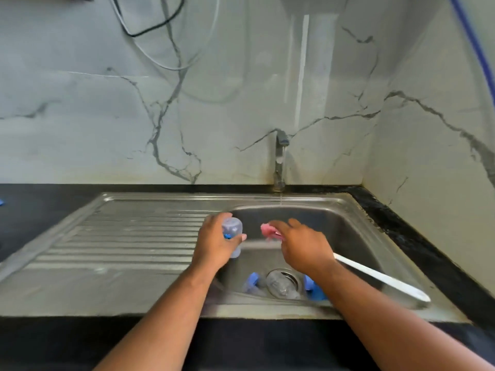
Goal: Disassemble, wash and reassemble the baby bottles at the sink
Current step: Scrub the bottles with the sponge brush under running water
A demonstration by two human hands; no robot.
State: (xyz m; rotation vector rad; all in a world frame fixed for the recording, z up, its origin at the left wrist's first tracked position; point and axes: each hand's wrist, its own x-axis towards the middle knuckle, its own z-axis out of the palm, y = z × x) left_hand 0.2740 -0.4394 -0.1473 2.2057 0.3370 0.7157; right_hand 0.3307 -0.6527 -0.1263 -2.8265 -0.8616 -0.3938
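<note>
The left hand [214, 245] is curling its fingers round a clear bottle [232, 228], which is poking out at the hand's 1 o'clock above the sink [361, 236]. The right hand [302, 247] is gripping a brush [375, 275], pink head at the hand's 10 o'clock and white handle trailing toward 4 o'clock.

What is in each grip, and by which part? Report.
Left grip: baby bottle, round its middle. Right grip: bottle brush, by the handle just behind its pink head.

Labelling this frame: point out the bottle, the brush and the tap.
bottle [232, 227], head view, clear body
brush [375, 275], head view, white handle
tap [280, 159], head view, upright pipe
</note>
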